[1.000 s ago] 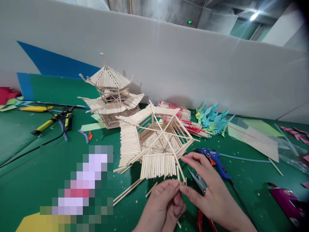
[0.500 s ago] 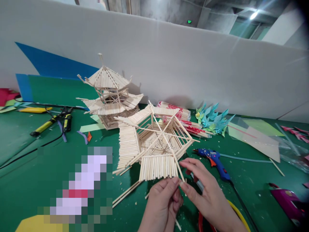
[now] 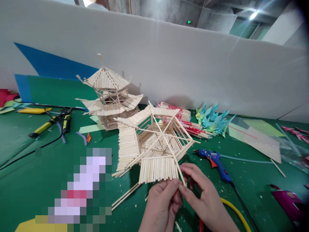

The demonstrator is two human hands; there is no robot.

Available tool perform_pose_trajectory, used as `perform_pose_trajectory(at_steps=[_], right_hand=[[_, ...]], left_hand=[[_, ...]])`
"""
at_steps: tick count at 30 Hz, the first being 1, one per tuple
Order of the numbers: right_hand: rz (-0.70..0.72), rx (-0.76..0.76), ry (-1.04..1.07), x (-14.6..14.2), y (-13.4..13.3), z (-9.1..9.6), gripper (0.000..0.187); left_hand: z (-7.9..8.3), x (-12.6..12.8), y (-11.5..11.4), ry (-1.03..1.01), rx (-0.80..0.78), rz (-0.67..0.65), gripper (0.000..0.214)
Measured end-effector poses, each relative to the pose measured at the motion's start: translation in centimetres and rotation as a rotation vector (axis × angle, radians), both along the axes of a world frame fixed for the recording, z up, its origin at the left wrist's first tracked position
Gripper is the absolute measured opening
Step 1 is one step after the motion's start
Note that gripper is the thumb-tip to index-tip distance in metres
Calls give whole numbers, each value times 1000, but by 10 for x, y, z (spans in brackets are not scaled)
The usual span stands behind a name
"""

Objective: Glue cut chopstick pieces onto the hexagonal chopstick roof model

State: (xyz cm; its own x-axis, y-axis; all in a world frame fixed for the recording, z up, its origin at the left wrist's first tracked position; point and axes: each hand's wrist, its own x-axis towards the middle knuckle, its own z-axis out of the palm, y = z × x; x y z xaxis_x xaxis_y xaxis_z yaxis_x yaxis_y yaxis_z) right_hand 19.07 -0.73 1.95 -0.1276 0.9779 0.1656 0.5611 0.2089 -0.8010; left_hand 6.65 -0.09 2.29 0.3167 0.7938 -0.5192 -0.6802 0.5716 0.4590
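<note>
A stick-built pavilion model (image 3: 127,141) of pale wooden sticks stands in front of me, its centre open with crossing beams. Slatted roof panels cover its left and near sides. My left hand (image 3: 163,198) is closed in a pinch at the lower right corner of the near roof panel (image 3: 158,169). To its right, my right hand (image 3: 201,195) curls thumb and fingers around the lower end of a slanting ridge stick (image 3: 178,167). Both thumbs almost meet there. My fingers hide whatever small piece may lie between the left fingertips.
Behind stands a finished-looking stick pagoda (image 3: 111,96). A blue glue gun (image 3: 214,161) with its cord lies right. Bundled sticks (image 3: 190,125), folded blue paper (image 3: 214,119), yellow-handled pliers (image 3: 48,125) and a purple tool (image 3: 288,201) lie around. A white partition (image 3: 193,71) rises behind.
My right fingers have drawn in toward the ridge stick, narrowing the gap. My left hand keeps its pinch at nearly the same spot.
</note>
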Motion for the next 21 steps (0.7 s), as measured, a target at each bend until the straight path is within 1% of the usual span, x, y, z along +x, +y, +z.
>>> perform_pose_trajectory(at_steps=[7, 10, 15, 21], right_hand=[[-31, 110, -8, -3, 0, -3, 22], [-54, 173, -19, -4, -1, -6, 22], [-90, 286, -72, -5, -2, -11, 24], [-136, 352, -156, -7, -4, -13, 26]], left_hand=[[-1, -2, 1, 53, 11, -20, 28], [0, -3, 1, 70, 43, -34, 29], [0, -5, -1, 89, 49, -67, 27], [-1, -5, 0, 102, 42, -56, 23]])
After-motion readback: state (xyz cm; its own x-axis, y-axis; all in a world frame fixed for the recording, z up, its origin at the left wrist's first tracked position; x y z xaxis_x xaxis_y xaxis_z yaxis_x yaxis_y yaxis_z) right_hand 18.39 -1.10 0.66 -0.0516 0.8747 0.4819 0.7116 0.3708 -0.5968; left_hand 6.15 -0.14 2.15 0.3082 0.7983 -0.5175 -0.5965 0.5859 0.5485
